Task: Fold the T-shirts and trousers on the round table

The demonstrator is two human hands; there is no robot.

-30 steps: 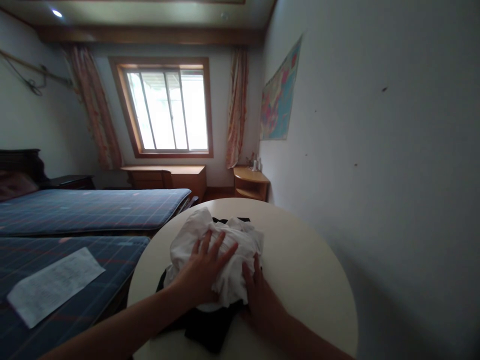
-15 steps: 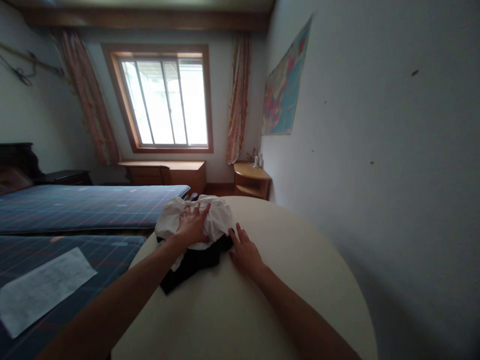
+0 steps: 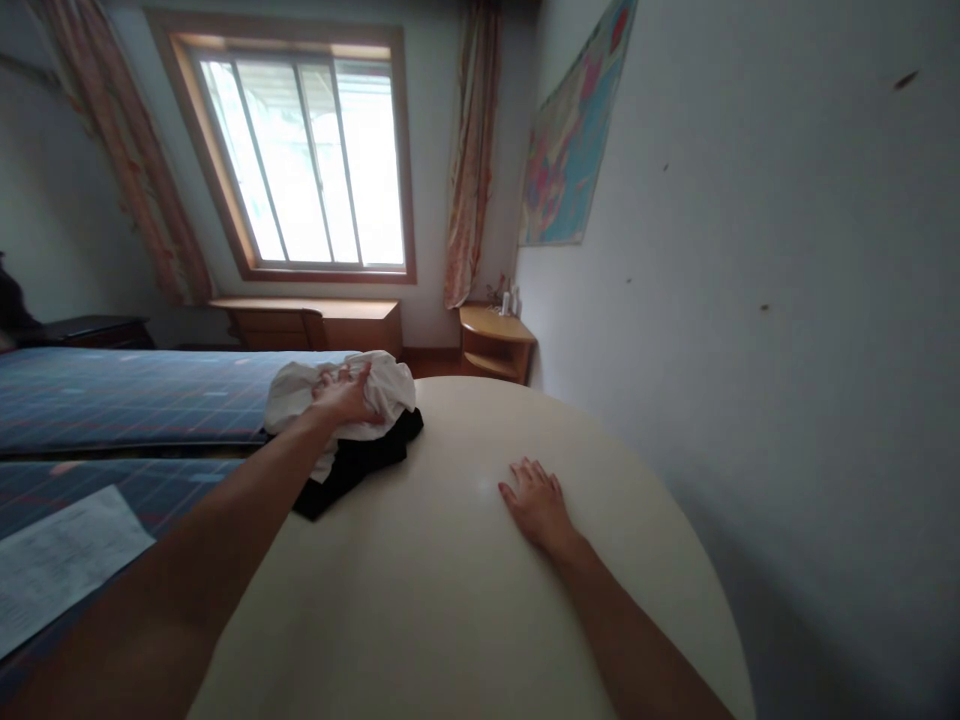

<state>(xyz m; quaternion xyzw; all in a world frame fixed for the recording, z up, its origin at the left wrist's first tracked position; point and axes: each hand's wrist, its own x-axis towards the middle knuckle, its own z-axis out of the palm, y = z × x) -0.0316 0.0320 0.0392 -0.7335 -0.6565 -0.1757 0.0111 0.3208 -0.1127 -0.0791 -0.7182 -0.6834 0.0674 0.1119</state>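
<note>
Across the near edge of the round cream counter (image 3: 450, 590), two bare forearms (image 3: 645, 640) reach in, the right one slanting in from the near right and the left one stretched further toward the far left edge. The right grip (image 3: 536, 508), a bare hand, is open, palm down over the bare surface toward the counter's right side, fingers a little parted and well apart from the cloths. Beyond it to the left, a folded black cloth (image 3: 367, 462) lies near the counter's far left edge, its near corner pointing back toward the person. On top of it sits a crumpled white cloth (image 3: 394, 385), bunched up at that same edge; whether it hangs over cannot be told. The left grip (image 3: 346, 400) is open too, laid flat on the white cloth with its fingers spread and touching it.

Left of the counter, a printed paper sheet (image 3: 67, 560) lies on the nearer blue plaid mattress (image 3: 191, 485), with a second plaid mattress (image 3: 150, 395) behind. Further off, a wooden desk (image 3: 364, 325) stands below the window (image 3: 315, 160), and a corner shelf (image 3: 495, 325) carries small white objects. Patterned curtains (image 3: 471, 160) flank the window; a coloured map (image 3: 574, 150) hangs on the right wall (image 3: 787, 220).
</note>
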